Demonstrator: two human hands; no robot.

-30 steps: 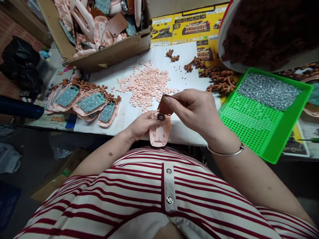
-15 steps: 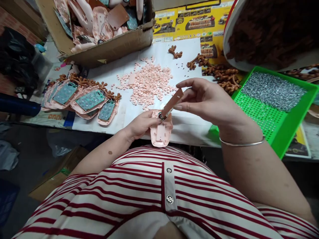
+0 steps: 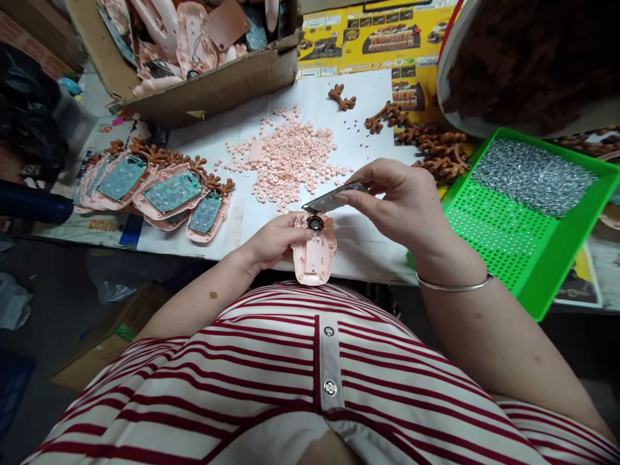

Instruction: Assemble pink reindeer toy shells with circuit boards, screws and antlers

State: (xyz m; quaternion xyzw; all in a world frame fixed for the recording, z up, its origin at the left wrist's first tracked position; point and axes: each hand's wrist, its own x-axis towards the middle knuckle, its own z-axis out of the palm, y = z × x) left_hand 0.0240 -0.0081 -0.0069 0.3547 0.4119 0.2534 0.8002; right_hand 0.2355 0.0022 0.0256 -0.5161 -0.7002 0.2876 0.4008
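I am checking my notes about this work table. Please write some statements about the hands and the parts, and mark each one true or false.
1. The left hand holds a pink shell at the table edge. True.
2. The right hand holds a flat circuit board above the shell. True.
3. The green tray is to the left of the hands. False: it is to the right, with small metal parts in it.
4. The cardboard box holds only brown antler pieces. False: it holds pink shells and boards.
5. A heap of small pink buttons lies on the white sheet behind the hands. True.
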